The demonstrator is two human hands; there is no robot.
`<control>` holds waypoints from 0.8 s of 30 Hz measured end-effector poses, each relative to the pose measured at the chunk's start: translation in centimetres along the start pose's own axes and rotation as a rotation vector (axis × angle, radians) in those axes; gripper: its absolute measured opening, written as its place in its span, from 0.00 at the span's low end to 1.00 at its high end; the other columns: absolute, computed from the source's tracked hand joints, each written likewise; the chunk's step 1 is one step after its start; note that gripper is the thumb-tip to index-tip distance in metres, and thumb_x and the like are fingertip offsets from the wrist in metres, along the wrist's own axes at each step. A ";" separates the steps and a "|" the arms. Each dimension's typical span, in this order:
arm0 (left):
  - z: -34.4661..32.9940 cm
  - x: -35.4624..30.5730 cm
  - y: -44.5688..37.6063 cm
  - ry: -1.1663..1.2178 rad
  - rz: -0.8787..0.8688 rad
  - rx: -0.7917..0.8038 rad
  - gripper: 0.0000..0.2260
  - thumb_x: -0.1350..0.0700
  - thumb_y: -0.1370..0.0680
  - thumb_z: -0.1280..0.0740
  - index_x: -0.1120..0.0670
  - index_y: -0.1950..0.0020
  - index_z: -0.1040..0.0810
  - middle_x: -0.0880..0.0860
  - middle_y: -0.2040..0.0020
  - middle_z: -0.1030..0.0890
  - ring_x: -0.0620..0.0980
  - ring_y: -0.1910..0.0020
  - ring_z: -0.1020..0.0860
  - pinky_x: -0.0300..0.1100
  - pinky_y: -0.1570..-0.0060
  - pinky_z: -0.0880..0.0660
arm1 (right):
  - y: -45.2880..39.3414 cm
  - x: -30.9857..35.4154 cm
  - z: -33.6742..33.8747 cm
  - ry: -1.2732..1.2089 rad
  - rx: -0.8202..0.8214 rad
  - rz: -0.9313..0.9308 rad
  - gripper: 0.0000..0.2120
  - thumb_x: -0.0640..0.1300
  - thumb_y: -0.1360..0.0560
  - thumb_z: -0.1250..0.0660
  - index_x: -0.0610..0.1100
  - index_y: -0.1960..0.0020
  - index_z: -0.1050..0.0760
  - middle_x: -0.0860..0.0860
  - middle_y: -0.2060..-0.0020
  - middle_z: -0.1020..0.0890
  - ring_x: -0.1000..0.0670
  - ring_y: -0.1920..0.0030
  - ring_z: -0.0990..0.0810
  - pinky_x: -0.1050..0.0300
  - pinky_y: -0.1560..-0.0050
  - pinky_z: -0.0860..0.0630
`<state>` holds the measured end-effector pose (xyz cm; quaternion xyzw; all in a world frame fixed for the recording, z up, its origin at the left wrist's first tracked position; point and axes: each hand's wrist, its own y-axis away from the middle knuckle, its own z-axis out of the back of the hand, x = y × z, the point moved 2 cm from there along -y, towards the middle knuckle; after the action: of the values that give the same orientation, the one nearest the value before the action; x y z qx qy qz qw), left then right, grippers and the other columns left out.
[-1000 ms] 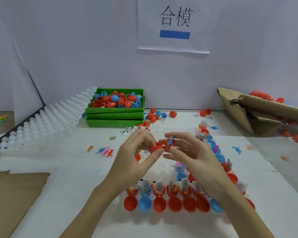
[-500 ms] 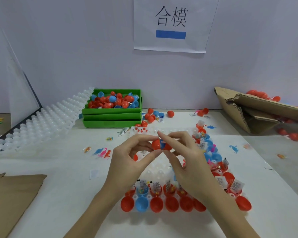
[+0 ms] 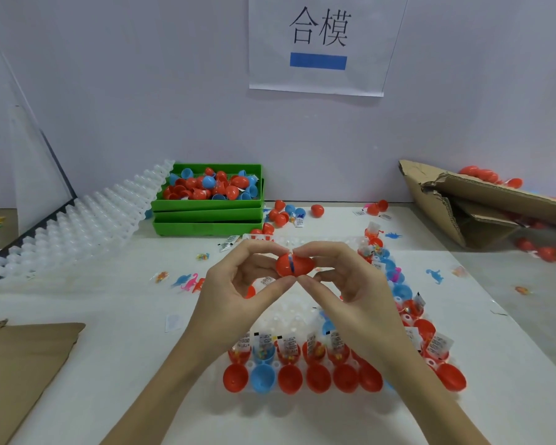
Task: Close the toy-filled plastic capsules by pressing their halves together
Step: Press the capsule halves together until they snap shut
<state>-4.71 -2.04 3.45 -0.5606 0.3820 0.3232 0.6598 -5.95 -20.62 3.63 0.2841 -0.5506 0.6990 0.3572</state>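
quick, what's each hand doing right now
Left hand: pinches the red capsule.
Right hand: pinches the same capsule's other half.

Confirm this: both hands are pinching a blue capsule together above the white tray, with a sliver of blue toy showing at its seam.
Not quite. The head view shows that the capsule pinched between the left hand and the right hand is red, not blue. The rest holds: it is above the white tray, with blue showing at the seam.

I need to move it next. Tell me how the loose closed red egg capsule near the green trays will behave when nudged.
The smooth red plastic egg capsule lying alone on the white table would probably roll, wobbling because it is egg-shaped. It looks hollow, so likely light, and its glossy shell may slip.
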 end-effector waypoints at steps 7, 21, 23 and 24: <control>-0.2 0.0 0.1 -0.005 0.021 0.034 0.15 0.59 0.25 0.22 0.51 0.40 0.18 0.51 0.47 0.13 0.55 0.45 0.15 0.39 0.42 0.20 | 0.0 0.3 0.3 -0.077 0.046 -0.056 0.15 0.36 0.21 0.28 0.50 0.38 0.20 0.54 0.44 0.15 0.49 0.41 0.16 0.61 0.42 0.19; -0.1 0.5 0.3 -0.100 0.060 0.059 0.11 0.58 0.25 0.24 0.47 0.45 0.20 0.47 0.53 0.16 0.53 0.53 0.17 0.38 0.50 0.21 | 0.1 0.0 -0.1 -0.139 0.018 -0.153 0.13 0.38 0.22 0.27 0.49 0.39 0.20 0.54 0.46 0.13 0.53 0.44 0.14 0.62 0.45 0.18; 0.0 0.5 0.3 -0.111 0.043 0.048 0.12 0.60 0.23 0.24 0.48 0.43 0.19 0.46 0.53 0.16 0.50 0.52 0.16 0.35 0.51 0.21 | 0.1 0.0 -0.1 -0.125 0.003 -0.150 0.13 0.38 0.22 0.26 0.50 0.40 0.20 0.55 0.46 0.14 0.53 0.44 0.14 0.63 0.45 0.19; 0.0 0.4 0.3 -0.105 0.039 0.039 0.12 0.59 0.23 0.24 0.48 0.42 0.18 0.45 0.53 0.16 0.49 0.53 0.16 0.34 0.52 0.22 | 0.1 -0.1 -0.1 -0.116 -0.003 -0.147 0.13 0.39 0.22 0.26 0.51 0.40 0.20 0.56 0.46 0.14 0.53 0.44 0.14 0.63 0.45 0.19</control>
<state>-4.73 -2.02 2.95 -0.5223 0.3639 0.3573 0.6834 -6.00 -20.59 3.49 0.3631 -0.5490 0.6527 0.3752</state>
